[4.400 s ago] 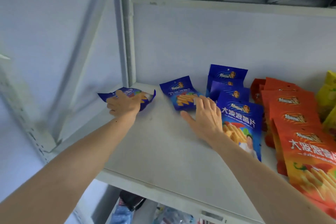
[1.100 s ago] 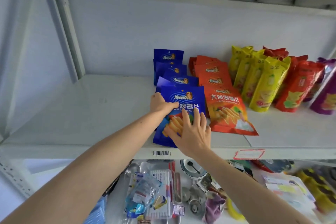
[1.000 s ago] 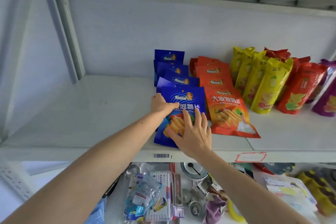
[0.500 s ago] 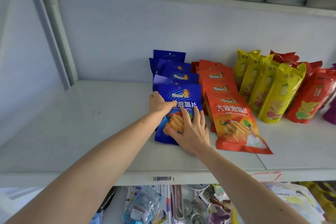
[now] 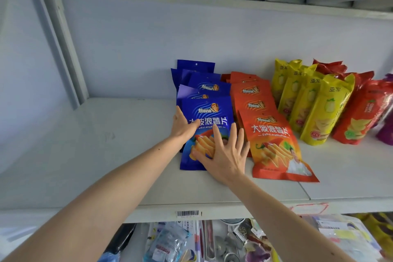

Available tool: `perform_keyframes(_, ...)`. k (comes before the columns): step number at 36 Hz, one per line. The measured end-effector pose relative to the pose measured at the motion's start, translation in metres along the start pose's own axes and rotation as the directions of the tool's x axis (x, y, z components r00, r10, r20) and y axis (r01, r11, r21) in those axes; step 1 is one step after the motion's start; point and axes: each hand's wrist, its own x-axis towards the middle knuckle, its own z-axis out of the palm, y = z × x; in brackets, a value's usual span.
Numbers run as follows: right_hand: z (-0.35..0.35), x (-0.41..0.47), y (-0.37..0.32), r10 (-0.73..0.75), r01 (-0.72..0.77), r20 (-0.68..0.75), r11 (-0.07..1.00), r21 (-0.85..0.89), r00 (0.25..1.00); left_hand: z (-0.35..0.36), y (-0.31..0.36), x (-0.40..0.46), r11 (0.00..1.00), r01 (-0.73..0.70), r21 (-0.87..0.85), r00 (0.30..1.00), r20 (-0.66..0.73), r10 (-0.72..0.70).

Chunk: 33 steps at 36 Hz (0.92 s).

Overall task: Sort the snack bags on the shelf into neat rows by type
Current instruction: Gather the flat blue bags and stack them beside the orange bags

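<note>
A row of several blue chip bags runs back from the front blue bag (image 5: 209,117) on the white shelf (image 5: 85,155). My left hand (image 5: 182,124) grips that front bag's left edge, thumb on its face. My right hand (image 5: 224,153) lies flat on the bag's lower half with fingers spread. Right beside it lies a row of orange chip bags (image 5: 270,134), overlapping front to back. Further right stand yellow bags (image 5: 323,108), then red bags (image 5: 361,112), and a purple bag (image 5: 386,134) at the frame edge.
The shelf's left half is bare up to a white upright post (image 5: 63,49). A barcode label (image 5: 188,213) sits on the shelf's front lip. Below, a lower shelf holds mixed clutter (image 5: 191,242). The upper shelf's underside hangs close overhead.
The last blue bags from the left side have joined the blue row. Over the last second both hands stay on the front blue bag while the view shifts closer and upward.
</note>
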Motion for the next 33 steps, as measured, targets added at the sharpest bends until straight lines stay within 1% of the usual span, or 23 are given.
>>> perform_keyframes(4,0.001,-0.007,-0.002,0.066,-0.068,0.071,0.997,0.024,0.995,-0.001,-0.001,-0.002,0.997,-0.03,0.066,0.999,0.045,0.027)
perform_keyframes(8,-0.001,-0.006,-0.001,0.055,-0.058,0.088,0.998,0.028,0.995,-0.003,-0.004,-0.004,0.984,-0.062,0.166,0.996,0.067,0.052)
perform_keyframes(15,-0.002,0.002,-0.001,0.05,-0.048,0.113,0.999,-0.025,0.992,-0.004,-0.002,-0.005,0.977,-0.03,0.211,0.999,0.024,0.025)
perform_keyframes(19,-0.015,-0.017,0.005,0.036,-0.037,0.07,0.999,0.014,0.997,-0.004,0.002,-0.028,0.978,-0.054,0.204,0.998,0.05,0.045)
perform_keyframes(25,-0.022,-0.016,0.001,-0.006,0.002,0.048,0.998,0.065,0.999,-0.012,0.001,-0.024,0.972,-0.07,0.223,0.997,-0.009,0.074)
perform_keyframes(28,-0.031,-0.018,0.005,-0.042,0.043,-0.007,0.994,0.097,0.999,-0.016,0.003,-0.025,0.971,-0.079,0.227,0.997,-0.006,0.082)
perform_keyframes(31,-0.045,-0.004,0.006,-0.03,0.04,-0.07,0.988,0.147,0.997,-0.021,0.01,-0.022,0.968,-0.09,0.233,0.995,-0.017,0.096)
perform_keyframes(33,-0.053,0.014,0.005,-0.016,0.03,-0.083,0.986,0.167,0.996,-0.025,0.014,-0.015,0.962,-0.09,0.258,0.994,-0.033,0.102)
